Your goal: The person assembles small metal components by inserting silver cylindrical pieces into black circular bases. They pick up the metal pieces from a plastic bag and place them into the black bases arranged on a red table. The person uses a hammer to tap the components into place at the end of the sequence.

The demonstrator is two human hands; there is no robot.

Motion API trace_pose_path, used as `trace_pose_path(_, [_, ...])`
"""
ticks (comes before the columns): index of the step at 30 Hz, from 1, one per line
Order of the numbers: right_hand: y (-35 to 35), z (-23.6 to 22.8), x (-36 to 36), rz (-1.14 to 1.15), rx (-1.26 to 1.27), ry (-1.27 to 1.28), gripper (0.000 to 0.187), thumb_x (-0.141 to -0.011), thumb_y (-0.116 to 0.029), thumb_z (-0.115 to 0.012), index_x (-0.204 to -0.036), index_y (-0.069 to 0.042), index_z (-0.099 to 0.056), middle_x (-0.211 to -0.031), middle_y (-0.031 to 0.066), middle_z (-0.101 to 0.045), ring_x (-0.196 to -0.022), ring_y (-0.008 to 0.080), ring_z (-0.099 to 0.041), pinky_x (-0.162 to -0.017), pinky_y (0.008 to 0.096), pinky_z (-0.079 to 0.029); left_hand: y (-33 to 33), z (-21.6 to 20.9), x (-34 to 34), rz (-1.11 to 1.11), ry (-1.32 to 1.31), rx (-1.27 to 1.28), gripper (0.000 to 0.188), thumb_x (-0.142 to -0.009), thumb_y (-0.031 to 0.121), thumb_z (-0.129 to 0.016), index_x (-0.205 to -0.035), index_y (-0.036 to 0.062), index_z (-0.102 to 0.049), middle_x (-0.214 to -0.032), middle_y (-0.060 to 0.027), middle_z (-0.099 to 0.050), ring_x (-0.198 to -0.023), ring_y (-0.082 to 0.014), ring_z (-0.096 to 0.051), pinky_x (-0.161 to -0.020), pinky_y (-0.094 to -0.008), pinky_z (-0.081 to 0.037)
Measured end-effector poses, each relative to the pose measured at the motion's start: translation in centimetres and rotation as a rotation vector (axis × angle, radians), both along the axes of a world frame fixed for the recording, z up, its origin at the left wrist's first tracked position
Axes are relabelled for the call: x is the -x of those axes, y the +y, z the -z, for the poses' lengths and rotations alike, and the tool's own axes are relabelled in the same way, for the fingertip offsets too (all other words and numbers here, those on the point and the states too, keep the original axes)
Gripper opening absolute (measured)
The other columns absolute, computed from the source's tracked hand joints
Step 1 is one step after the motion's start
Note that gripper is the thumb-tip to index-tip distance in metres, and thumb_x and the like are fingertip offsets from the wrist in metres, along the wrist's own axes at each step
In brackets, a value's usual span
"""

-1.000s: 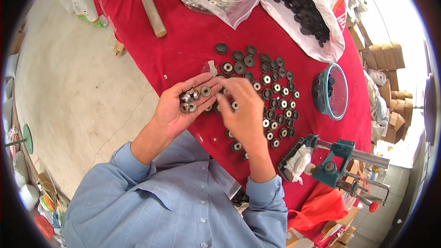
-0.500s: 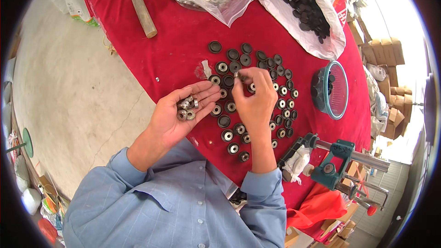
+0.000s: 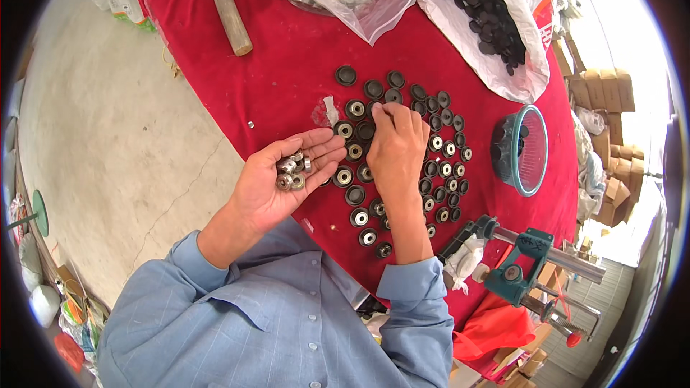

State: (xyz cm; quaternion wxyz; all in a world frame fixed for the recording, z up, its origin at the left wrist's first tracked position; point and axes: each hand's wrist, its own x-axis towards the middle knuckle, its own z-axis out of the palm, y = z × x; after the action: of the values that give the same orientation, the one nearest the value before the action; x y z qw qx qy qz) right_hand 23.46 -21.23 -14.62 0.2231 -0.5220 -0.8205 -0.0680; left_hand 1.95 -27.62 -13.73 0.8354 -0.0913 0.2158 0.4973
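Observation:
Palm up, my left hand (image 3: 269, 179) cups several small silver ball bearings (image 3: 290, 171), its fingers stretched and slightly curled. My right hand (image 3: 397, 145) is closed, back of the hand up, with thumb and fingers pinched down at a black round cap in the middle of the group. The small metal bearing it carried is now hidden by the fingers. Around it lie many black caps (image 3: 373, 89) in loose rows. Some are bare inside, and others, such as the cap with a bearing (image 3: 355, 109), show a silver ring in the centre.
A red cloth (image 3: 287, 86) covers the table. At the back lie a wooden-handled hammer (image 3: 231, 11), a clear bag of bearings (image 3: 377, 11) and a white sack of black discs (image 3: 528, 79). On the right are a teal basket (image 3: 540, 129) and a green hand press (image 3: 512, 276).
My right hand has lowered its pinched fingers onto a black cap, hiding the bearing between them. My left hand stays with its bearings. The view has shifted slightly.

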Motion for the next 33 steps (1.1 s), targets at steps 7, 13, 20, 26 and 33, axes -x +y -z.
trace_pose_path(7, [-1.6,-0.9,0.5,0.059,0.020,-0.109,0.048,-0.075,0.001,-0.072,-0.122,-0.003,-0.074,-0.114,0.0045,-0.066,-0.108,0.0251,-0.061,-0.096,0.0434,-0.044,0.6,-0.6,-0.8,-0.012,-0.007,-0.045,0.053,-0.110,0.017,-0.040,-0.154,-0.0119,-0.041,-0.161,-0.0279,-0.046,-0.150,-0.0384,-0.046,-0.126,-0.0482,-0.039])
trace_pose_path(13, [-1.6,-2.9,-0.1,0.006,0.079,0.206,0.037,-0.085,0.000,-0.068,-0.120,-0.006,-0.074,-0.111,0.0082,-0.069,-0.104,0.0288,-0.065,-0.091,0.0442,-0.047,0.8,-0.7,-1.2,0.011,-0.055,-0.085,0.051,-0.111,0.016,-0.038,-0.155,-0.0087,-0.041,-0.160,-0.0253,-0.048,-0.149,-0.0369,-0.047,-0.124,-0.0485,-0.041])
trace_pose_path(20, [-6.4,-4.9,2.9,-0.363,0.346,0.497,0.039,-0.085,0.001,-0.077,-0.123,-0.003,-0.070,-0.116,0.0144,-0.072,-0.101,0.0354,-0.072,-0.087,0.0430,-0.058,0.2,-0.1,-2.3,0.032,-0.028,-0.132,0.049,-0.111,0.017,-0.037,-0.152,-0.0081,-0.047,-0.152,-0.0254,-0.056,-0.142,-0.0343,-0.055,-0.122,-0.0492,-0.043])
trace_pose_path(26, [-6.5,-4.4,2.3,-0.326,0.377,0.403,0.035,-0.085,-0.002,-0.075,-0.120,-0.007,-0.070,-0.111,0.0122,-0.068,-0.100,0.0352,-0.068,-0.088,0.0466,-0.056,0.0,-0.3,-2.6,0.052,-0.023,-0.085,0.046,-0.111,0.018,-0.039,-0.147,-0.0090,-0.050,-0.149,-0.0237,-0.058,-0.138,-0.0321,-0.058,-0.120,-0.0472,-0.046])
trace_pose_path(33, [0.2,-4.1,-1.1,-0.030,0.246,0.552,0.015,-0.084,-0.001,-0.078,-0.099,-0.003,-0.076,-0.100,0.0118,-0.070,-0.081,0.0259,-0.072,-0.070,0.0361,-0.059,0.1,-0.8,-1.4,0.017,-0.025,-0.029,0.046,-0.111,0.018,-0.042,-0.145,-0.0132,-0.048,-0.144,-0.0272,-0.057,-0.139,-0.0364,-0.055,-0.120,-0.0485,-0.046])
